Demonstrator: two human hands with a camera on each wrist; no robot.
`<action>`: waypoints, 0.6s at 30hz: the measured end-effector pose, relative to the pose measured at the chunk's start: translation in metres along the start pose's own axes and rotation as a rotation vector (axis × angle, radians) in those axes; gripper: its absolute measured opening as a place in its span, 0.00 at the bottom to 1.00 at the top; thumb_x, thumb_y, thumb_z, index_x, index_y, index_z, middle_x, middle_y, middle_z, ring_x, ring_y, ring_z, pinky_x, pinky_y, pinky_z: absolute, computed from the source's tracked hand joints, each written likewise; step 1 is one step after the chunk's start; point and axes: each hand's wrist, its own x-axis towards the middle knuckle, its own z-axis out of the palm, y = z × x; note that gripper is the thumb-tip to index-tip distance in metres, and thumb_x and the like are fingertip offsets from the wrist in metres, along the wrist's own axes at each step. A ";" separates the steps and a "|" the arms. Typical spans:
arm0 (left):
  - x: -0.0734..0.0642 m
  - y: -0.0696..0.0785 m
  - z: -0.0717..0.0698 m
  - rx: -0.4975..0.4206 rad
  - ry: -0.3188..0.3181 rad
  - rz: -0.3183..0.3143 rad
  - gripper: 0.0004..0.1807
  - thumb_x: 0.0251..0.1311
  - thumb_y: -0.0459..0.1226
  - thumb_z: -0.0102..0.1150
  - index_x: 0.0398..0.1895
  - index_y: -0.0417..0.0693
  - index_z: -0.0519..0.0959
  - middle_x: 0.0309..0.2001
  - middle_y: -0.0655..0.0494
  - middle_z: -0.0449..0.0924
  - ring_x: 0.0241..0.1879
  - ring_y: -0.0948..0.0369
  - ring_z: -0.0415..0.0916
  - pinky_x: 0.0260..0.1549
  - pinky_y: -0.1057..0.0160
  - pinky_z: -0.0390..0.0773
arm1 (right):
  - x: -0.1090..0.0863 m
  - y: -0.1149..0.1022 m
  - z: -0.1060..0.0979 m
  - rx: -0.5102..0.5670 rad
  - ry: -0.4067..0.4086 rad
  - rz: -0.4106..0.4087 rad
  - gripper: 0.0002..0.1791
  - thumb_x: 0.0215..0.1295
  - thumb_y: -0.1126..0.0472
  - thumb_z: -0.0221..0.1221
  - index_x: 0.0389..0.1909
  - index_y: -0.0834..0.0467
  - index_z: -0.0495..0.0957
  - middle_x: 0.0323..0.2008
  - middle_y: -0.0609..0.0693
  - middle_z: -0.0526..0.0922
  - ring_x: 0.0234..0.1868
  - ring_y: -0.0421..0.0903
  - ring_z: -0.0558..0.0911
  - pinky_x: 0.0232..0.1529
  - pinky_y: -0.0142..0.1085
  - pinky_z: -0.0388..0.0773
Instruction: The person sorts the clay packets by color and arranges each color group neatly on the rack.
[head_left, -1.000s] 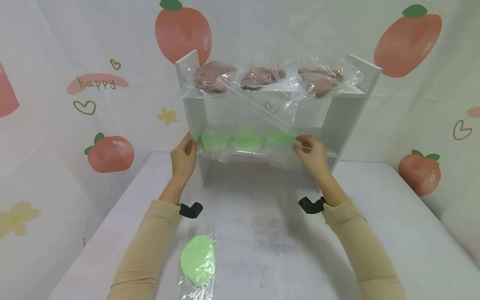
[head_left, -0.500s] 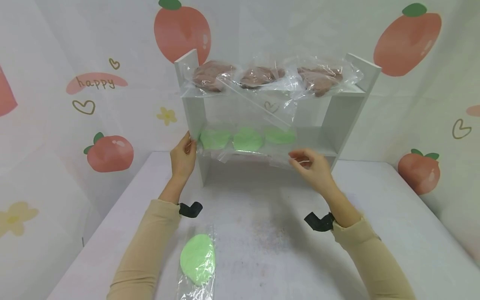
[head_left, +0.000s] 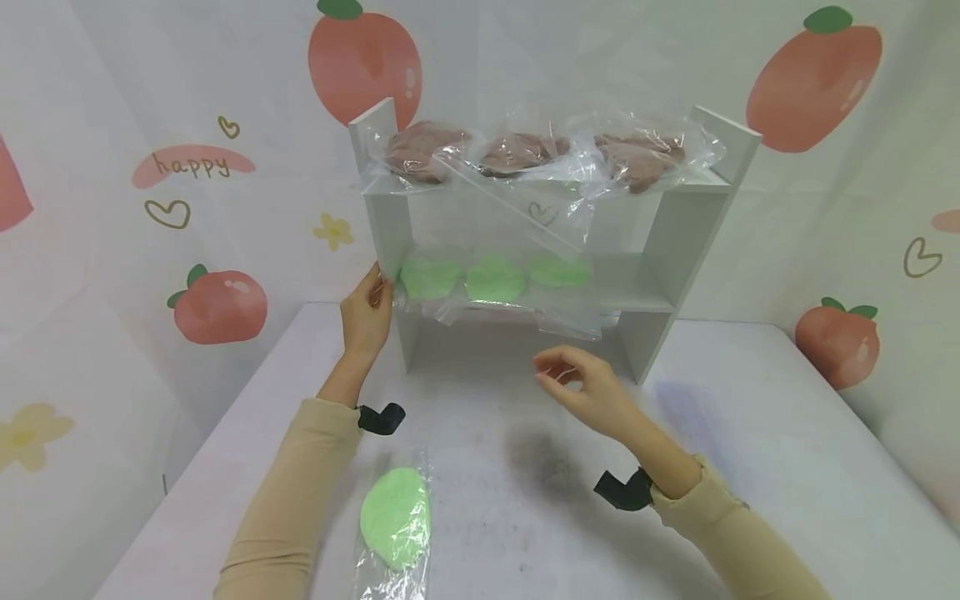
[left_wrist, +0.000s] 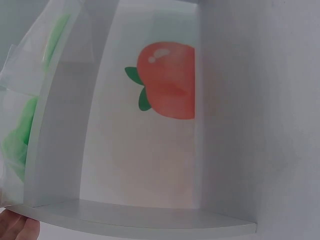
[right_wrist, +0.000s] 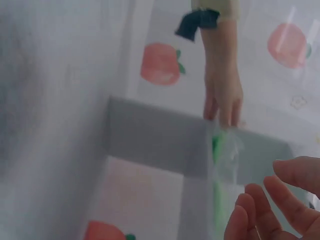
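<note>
A white shelf rack (head_left: 693, 217) stands on the table. Flat green rounds (head_left: 495, 279) in clear plastic bags lie side by side on its middle board, with bag ends hanging over the front edge. My left hand (head_left: 366, 315) is at the rack's left panel, level with that board; its fingertips (left_wrist: 26, 227) touch the outside of the panel near the front edge. In front of the rack, above the table, my right hand (head_left: 596, 393) hovers with loosely bent fingers. The right wrist view shows its thumb and fingers (right_wrist: 260, 210) apart, with nothing between them.
Brown lumps (head_left: 525, 155) in clear bags lie on the rack's top board; one zip edge (head_left: 517, 208) droops over the front. Another bagged green round (head_left: 397, 518) lies on the white table (head_left: 495, 533) by the left forearm. A fruit-printed cloth hangs behind.
My right hand has left the rightmost green bag and come down and toward me, in front of the rack. The left hand and the bags stay in place.
</note>
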 end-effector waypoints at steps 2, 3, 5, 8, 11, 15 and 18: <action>0.000 0.000 0.000 0.003 0.000 -0.005 0.21 0.65 0.31 0.50 0.61 0.37 0.69 0.54 0.35 0.76 0.50 0.43 0.78 0.49 0.50 0.81 | -0.003 -0.001 0.009 0.019 -0.060 0.007 0.11 0.61 0.66 0.59 0.45 0.61 0.77 0.39 0.55 0.83 0.36 0.40 0.80 0.39 0.29 0.82; 0.000 0.000 0.001 0.004 0.001 -0.006 0.21 0.64 0.31 0.50 0.61 0.37 0.70 0.54 0.35 0.76 0.51 0.43 0.78 0.49 0.50 0.81 | -0.004 -0.002 0.014 0.026 -0.090 0.015 0.12 0.61 0.65 0.59 0.46 0.60 0.77 0.39 0.54 0.83 0.36 0.41 0.81 0.40 0.29 0.82; 0.000 -0.001 0.001 0.006 0.003 -0.007 0.21 0.64 0.31 0.50 0.61 0.37 0.70 0.55 0.36 0.76 0.51 0.43 0.78 0.49 0.49 0.81 | -0.006 -0.003 0.023 0.045 -0.144 0.019 0.13 0.61 0.65 0.59 0.47 0.60 0.76 0.39 0.55 0.83 0.36 0.43 0.81 0.39 0.30 0.83; 0.000 -0.001 0.001 0.008 0.004 -0.008 0.21 0.64 0.31 0.51 0.61 0.36 0.69 0.55 0.36 0.75 0.50 0.43 0.78 0.49 0.49 0.81 | -0.010 -0.004 0.038 0.082 -0.219 0.033 0.15 0.61 0.63 0.59 0.50 0.60 0.75 0.40 0.56 0.83 0.38 0.45 0.82 0.40 0.29 0.83; 0.000 -0.001 0.000 0.009 0.002 -0.009 0.21 0.65 0.31 0.50 0.61 0.35 0.69 0.56 0.36 0.75 0.51 0.43 0.78 0.49 0.50 0.81 | -0.012 -0.006 0.051 0.126 -0.300 0.063 0.17 0.62 0.63 0.59 0.52 0.59 0.73 0.42 0.58 0.82 0.40 0.46 0.82 0.41 0.28 0.82; 0.000 -0.001 0.000 0.007 -0.002 -0.010 0.21 0.65 0.33 0.50 0.61 0.37 0.69 0.56 0.37 0.75 0.51 0.44 0.78 0.49 0.51 0.81 | -0.015 -0.008 0.069 0.176 -0.394 0.115 0.19 0.62 0.61 0.59 0.54 0.58 0.71 0.45 0.60 0.81 0.41 0.46 0.82 0.40 0.24 0.80; 0.001 -0.002 0.001 0.000 0.002 -0.011 0.21 0.65 0.32 0.50 0.61 0.37 0.70 0.56 0.38 0.75 0.51 0.45 0.78 0.49 0.52 0.82 | -0.018 -0.011 0.083 0.199 -0.442 0.123 0.21 0.61 0.62 0.60 0.55 0.61 0.70 0.45 0.61 0.80 0.40 0.46 0.82 0.39 0.22 0.80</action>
